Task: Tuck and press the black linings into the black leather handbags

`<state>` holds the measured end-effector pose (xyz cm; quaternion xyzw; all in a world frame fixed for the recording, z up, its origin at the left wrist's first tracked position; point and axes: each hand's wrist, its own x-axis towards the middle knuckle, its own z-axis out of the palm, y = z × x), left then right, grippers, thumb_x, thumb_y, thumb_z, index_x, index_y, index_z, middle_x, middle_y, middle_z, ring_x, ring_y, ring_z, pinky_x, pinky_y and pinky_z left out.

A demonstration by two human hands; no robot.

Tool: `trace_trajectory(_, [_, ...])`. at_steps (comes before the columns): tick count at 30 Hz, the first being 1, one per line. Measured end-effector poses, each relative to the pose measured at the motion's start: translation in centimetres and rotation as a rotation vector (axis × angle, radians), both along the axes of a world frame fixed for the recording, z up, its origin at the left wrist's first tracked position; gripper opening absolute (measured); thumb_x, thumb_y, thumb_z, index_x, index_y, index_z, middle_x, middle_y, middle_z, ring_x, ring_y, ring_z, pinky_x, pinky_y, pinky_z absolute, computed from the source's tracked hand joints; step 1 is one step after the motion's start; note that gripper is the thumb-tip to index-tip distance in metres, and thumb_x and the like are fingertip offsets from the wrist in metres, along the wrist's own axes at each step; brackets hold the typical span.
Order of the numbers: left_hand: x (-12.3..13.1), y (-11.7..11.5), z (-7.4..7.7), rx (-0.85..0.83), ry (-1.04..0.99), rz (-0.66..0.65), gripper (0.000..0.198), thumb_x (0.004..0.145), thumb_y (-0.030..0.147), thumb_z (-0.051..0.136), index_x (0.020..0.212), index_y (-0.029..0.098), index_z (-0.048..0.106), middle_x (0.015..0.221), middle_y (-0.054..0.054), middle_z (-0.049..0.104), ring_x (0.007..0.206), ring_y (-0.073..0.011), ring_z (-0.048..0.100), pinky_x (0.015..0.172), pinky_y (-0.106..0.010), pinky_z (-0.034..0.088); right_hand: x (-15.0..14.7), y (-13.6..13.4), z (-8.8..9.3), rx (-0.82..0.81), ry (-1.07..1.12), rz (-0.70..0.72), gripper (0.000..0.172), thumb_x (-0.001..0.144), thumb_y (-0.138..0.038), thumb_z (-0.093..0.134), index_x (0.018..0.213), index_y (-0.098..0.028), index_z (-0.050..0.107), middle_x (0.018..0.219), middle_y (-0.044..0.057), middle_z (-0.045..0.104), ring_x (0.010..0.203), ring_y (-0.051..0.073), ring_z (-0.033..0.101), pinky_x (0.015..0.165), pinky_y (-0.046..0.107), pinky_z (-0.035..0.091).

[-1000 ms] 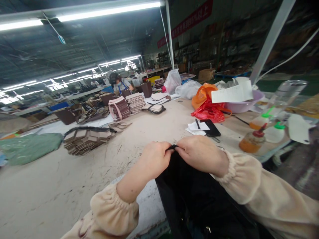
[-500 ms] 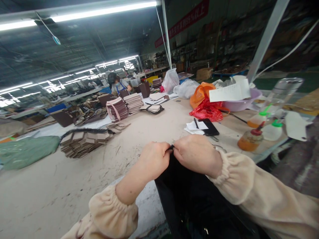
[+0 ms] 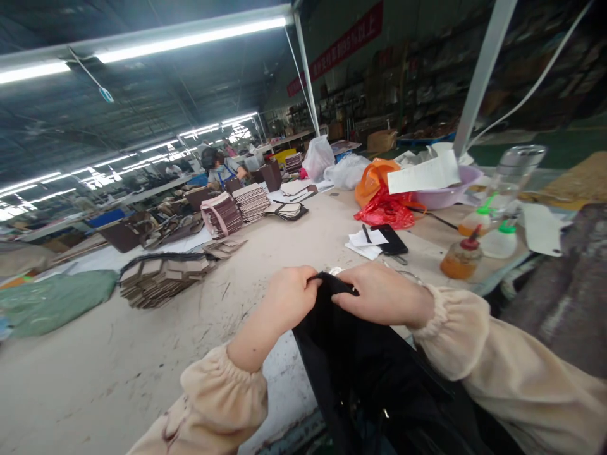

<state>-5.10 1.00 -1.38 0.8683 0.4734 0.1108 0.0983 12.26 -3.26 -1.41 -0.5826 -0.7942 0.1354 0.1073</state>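
A black piece of fabric (image 3: 351, 360), perhaps a bag or garment, hangs from both hands over the near edge of the table. Small shiny metal bits show low on it. My left hand (image 3: 291, 297) pinches its upper edge between thumb and fingers. Just to the right, my right hand (image 3: 379, 294) is closed on the same edge, thumb on the near side and fingers behind. A short fold of the cloth stands up between the two hands. The lower part of the cloth runs out of view.
Stacked brown card pieces (image 3: 165, 278) lie left on the table (image 3: 284, 246), near a green plastic bag (image 3: 57, 300). A phone (image 3: 389, 239) with papers, a red bag (image 3: 386, 208), a purple basin (image 3: 446, 193) and glue bottles (image 3: 461, 258) stand right. A co-worker (image 3: 222, 167) is farther back.
My right hand has shifted slightly right along the black edge and its grip has loosened from a fist to a flatter hold. More of the fold shows between the hands. The view has turned slightly.
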Motion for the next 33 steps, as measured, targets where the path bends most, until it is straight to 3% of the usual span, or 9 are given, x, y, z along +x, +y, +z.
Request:
trace_trajectory(4, [-0.8,-0.5,0.1,-0.151,-0.239,0.065,0.03,0.081,0.032,0.053,0.106,0.018,0.061,0.106,-0.008,0.067,0.095,-0.0188,0.061,0.084,-0.03,0.045,0.5,-1.5,-0.2,-0.022,0.055,-0.043,0.038,0.085,-0.048,0.041,0.086,-0.022,0.067,0.083,0.005,0.07,0.077,0.019,0.064,0.065,0.026,0.039])
trace_trajectory(8, [-2.7,-4.0,0.0,-0.329,-0.57,0.234,0.073,0.078,0.044,0.058,0.14,0.022,0.026,0.145,-0.012,0.034,0.13,-0.026,0.037,0.101,-0.04,0.038,0.9,-2.9,-0.1,-0.032,0.048,-0.064,0.037,0.083,-0.05,0.044,0.09,-0.022,0.067,0.088,0.007,0.07,0.082,0.021,0.064,0.067,0.027,0.039])
trace_trajectory(11, [-3.5,-8.1,-0.6,-0.501,-0.749,0.347,0.089,0.075,0.045,0.062,0.144,0.024,0.011,0.151,-0.01,0.022,0.137,-0.0287,0.022,0.104,-0.042,0.036,1.2,-3.9,0.0,-0.044,0.069,-0.052,0.035,0.082,-0.048,0.047,0.091,-0.021,0.066,0.09,0.008,0.07,0.085,0.022,0.064,0.07,0.028,0.04])
trace_trajectory(14, [-2.9,-11.6,-1.3,-0.663,-0.916,0.355,0.09,0.073,0.044,0.064,0.144,0.028,0.012,0.15,-0.006,0.025,0.134,-0.0297,0.029,0.099,-0.039,0.043,1.0,-4.6,-0.2,-0.077,0.091,-0.015,0.031,0.082,-0.044,0.046,0.092,-0.022,0.066,0.09,0.007,0.07,0.085,0.022,0.064,0.071,0.029,0.041])
trace_trajectory(17, [-1.7,-13.0,-1.8,-0.72,-1.034,0.335,0.091,0.073,0.033,0.064,0.144,0.027,0.009,0.147,-0.006,0.032,0.126,-0.0286,0.042,0.094,-0.037,0.047,0.4,-4.8,-0.5,-0.087,0.053,-0.026,0.029,0.083,-0.038,0.045,0.092,-0.02,0.067,0.091,0.009,0.07,0.086,0.023,0.065,0.072,0.03,0.042])
trace_trajectory(20, [-1.6,-12.5,-2.1,-0.651,-0.973,0.3,0.085,0.072,0.014,0.055,0.145,0.025,0.012,0.14,-0.006,0.044,0.122,-0.026,0.047,0.098,-0.039,0.045,0.0,-4.6,-0.6,-0.082,-0.002,-0.055,0.029,0.083,-0.035,0.046,0.09,-0.018,0.068,0.092,0.012,0.07,0.089,0.024,0.065,0.075,0.031,0.042])
trace_trajectory(23, [-3.1,-11.3,-1.5,-0.5,-0.743,0.205,0.087,0.063,0.001,0.045,0.143,0.024,0.02,0.14,-0.002,0.044,0.128,-0.0222,0.04,0.107,-0.038,0.034,0.3,-4.6,-0.3,-0.095,-0.003,-0.073,0.027,0.082,-0.033,0.049,0.092,-0.017,0.069,0.094,0.012,0.07,0.094,0.024,0.063,0.078,0.03,0.042])
trace_trajectory(30, [-7.7,-11.0,3.2,-0.33,-0.274,0.066,0.081,0.068,0.003,0.042,0.143,0.024,0.022,0.149,0.001,0.027,0.137,-0.0233,0.024,0.115,-0.041,0.013,0.5,-6.3,0.8,-0.058,0.022,-0.075,0.029,0.082,-0.032,0.049,0.096,-0.017,0.069,0.096,0.013,0.07,0.095,0.023,0.063,0.079,0.029,0.043])
trace_trajectory(33, [-8.0,-11.4,3.6,-0.335,-0.234,0.041,0.082,0.067,0.002,0.044,0.142,0.025,0.025,0.148,0.001,0.029,0.136,-0.0221,0.027,0.115,-0.039,0.016,-0.7,-6.9,0.0,-0.065,0.02,-0.037,0.031,0.081,-0.033,0.047,0.092,-0.014,0.07,0.092,0.016,0.07,0.092,0.025,0.065,0.077,0.031,0.044])
